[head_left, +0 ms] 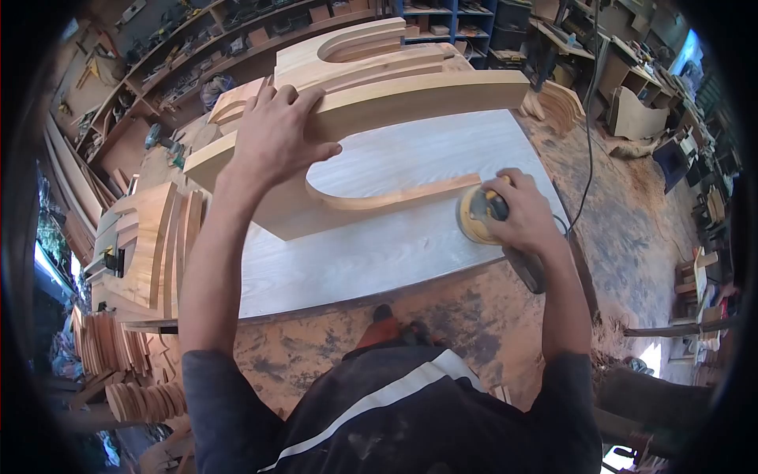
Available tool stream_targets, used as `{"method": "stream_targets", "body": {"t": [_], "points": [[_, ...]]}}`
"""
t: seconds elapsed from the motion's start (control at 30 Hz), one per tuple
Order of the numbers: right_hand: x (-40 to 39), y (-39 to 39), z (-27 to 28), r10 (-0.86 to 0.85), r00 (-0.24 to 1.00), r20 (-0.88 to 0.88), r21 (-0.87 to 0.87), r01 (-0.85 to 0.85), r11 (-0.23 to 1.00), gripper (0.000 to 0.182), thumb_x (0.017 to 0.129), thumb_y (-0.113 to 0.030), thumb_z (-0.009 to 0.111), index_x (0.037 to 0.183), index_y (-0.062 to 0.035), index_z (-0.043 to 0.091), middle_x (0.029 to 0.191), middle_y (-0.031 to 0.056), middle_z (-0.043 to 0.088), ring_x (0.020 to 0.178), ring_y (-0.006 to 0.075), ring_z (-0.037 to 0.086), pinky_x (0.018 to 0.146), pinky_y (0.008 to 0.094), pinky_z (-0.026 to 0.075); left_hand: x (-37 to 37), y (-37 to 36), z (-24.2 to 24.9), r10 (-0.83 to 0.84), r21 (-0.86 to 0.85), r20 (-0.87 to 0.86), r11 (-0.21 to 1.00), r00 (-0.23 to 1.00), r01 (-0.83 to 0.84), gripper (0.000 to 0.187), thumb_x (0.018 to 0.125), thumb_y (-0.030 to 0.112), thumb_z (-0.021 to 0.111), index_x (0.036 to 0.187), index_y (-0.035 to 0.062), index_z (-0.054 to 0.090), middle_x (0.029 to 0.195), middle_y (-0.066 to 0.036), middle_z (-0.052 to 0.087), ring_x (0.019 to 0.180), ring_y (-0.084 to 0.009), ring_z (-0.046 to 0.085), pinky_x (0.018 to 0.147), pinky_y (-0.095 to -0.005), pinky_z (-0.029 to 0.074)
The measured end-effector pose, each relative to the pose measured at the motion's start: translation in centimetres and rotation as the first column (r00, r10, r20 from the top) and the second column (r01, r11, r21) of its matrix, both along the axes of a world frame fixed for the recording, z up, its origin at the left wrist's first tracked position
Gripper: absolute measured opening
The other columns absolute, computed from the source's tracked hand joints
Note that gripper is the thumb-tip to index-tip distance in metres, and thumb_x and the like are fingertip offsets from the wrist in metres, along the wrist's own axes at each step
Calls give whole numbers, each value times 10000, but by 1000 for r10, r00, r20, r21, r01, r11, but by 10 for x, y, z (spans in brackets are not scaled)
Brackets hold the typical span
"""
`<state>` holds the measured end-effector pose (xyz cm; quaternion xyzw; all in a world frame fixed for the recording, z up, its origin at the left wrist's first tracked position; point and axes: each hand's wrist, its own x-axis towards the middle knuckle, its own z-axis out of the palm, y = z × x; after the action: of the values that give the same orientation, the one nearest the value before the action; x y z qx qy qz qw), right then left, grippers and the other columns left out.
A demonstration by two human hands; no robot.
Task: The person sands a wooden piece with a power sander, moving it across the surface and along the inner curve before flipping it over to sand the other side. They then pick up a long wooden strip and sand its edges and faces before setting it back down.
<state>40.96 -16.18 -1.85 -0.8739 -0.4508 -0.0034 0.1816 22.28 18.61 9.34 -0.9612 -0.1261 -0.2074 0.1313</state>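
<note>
A pale wooden piece with a U-shaped cutout point(418, 101) stands on edge, tilted, on a whitish wood-grain board point(347, 272). My left hand point(275, 134) grips its upper part, with the fingers over the top edge and the thumb stretched toward the cutout. In my right hand point(525, 215) is a yellow and black orbital sander point(474, 217). The sander is held on its side at the end of the piece's lower arm; its pad seems to touch the edge there. My palm hides part of the sander's body.
Similar cut pieces point(339, 59) lie behind the board, and more wooden parts point(158, 245) stand at the left. A cordless drill point(162, 142) is at the far left. A dark cable point(588, 158) hangs at the right. Sawdust covers the floor point(632, 229); shelves point(237, 55) line the back.
</note>
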Motion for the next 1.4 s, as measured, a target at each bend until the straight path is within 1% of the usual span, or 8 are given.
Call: {"method": "stream_targets", "body": {"t": [0.03, 0.1, 0.13, 0.4, 0.67, 0.73, 1.03, 1.4], "points": [[8, 17, 2, 14, 1000, 6, 9, -14, 1000, 562, 740, -186, 834, 1289, -178, 715, 1434, 140, 600, 1268, 375, 609, 1041, 497, 566, 3, 5, 6, 14, 9, 6, 1000, 1000, -14, 808, 731, 455, 941, 1414, 122, 664, 1314, -194, 720, 1180, -413, 657, 1010, -497, 543], [19, 49, 5, 52, 998, -32, -105, -55, 993, 587, 751, -182, 794, 1330, -166, 699, 1419, 169, 606, 1296, 392, 599, 1106, 474, 532, 8, 13, 13, 170, -249, -267, 939, 949, -239, 802, 753, 607, 919, 1297, 71, 673, 1086, -187, 767, 1077, -364, 736, 952, -499, 573], [23, 66, 7, 63, 998, -24, -96, -65, 993, 587, 751, -182, 794, 1330, -166, 699, 1419, 169, 606, 1296, 392, 599, 1106, 474, 532, 9, 14, 10, 142, -167, -201, 970, 969, -177, 810, 752, 660, 903, 1242, 53, 685, 1019, -185, 784, 984, -369, 766, 859, -492, 606], [73, 144, -26, 19, 999, -39, -430, -34, 902, 590, 779, -205, 748, 1366, -219, 691, 1383, 175, 616, 1284, 423, 616, 1091, 497, 547, 9, 4, 12, 218, -181, -272, 945, 937, -272, 786, 719, 686, 909, 1178, 72, 736, 1023, -167, 800, 1031, -351, 769, 869, -478, 606], [76, 169, -43, -40, 998, -57, -249, 25, 968, 538, 744, -347, 788, 1272, -250, 749, 1307, 152, 665, 1243, 402, 662, 1079, 494, 557, 18, 19, 26, 112, -321, -305, 923, 946, -213, 787, 731, 582, 940, 1252, 28, 736, 1059, -247, 797, 1038, -408, 771, 914, -500, 585], [62, 178, -41, -56, 997, -58, -233, 41, 972, 524, 745, -359, 787, 1257, -252, 753, 1296, 143, 671, 1240, 393, 667, 1078, 493, 556, 27, 33, 34, 57, -441, -482, 847, 874, -298, 810, 734, 554, 933, 1313, 17, 751, 1140, -258, 796, 1085, -387, 769, 952, -474, 579], [-2, 220, -28, -84, 994, -73, -305, 58, 951, 485, 840, -274, 740, 1321, -220, 720, 1373, 143, 641, 1306, 374, 624, 1114, 489, 536, 18, 43, 16, -36, -509, -225, 856, 974, -86, 761, 706, 601, 924, 1219, 49, 811, 1131, -200, 813, 1064, -345, 779, 965, -444, 602], [-41, 247, -33, -129, 992, -15, -288, 119, 950, 495, 830, -316, 763, 1312, -217, 718, 1360, 156, 638, 1288, 385, 640, 1124, 478, 527, 16, 47, 19, -69, -514, -288, 853, 955, -93, 762, 748, 640, 895, 1218, 46, 808, 1225, -204, 792, 1168, -352, 752, 1031, -432, 586]]}}
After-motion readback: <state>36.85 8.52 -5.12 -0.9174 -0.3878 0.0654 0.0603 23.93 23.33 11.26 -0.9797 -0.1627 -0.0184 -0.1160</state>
